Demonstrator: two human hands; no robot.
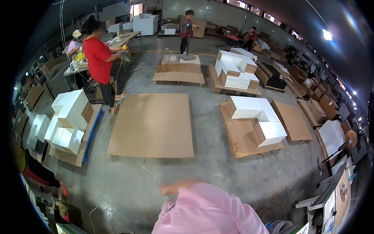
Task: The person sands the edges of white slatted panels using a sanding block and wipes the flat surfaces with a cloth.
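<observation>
At the lower edge, a pink sleeve (pixel 210 199) bends across my front. What looks like my right hand (pixel 162 190), a thin bracelet at its wrist, points to the left above the grey floor (pixel 132 183). Its fingers are small and smeared, so whether it is open or closed does not show, and I can make out nothing held in it. My left hand is out of sight. Farther ahead, the nearest thing is a wide brown cardboard sheet (pixel 152 124) lying low and flat, apart from the hand.
White box-shaped panels (pixel 70 109) stand on a blue-edged pallet (pixel 91 136) at left. More white units (pixel 253 107) rest on a cardboard-covered pallet (pixel 241 136) at right. A person in red (pixel 99 58) stands by a worktable (pixel 128 38). A pole stand (pixel 187 56) is farther back.
</observation>
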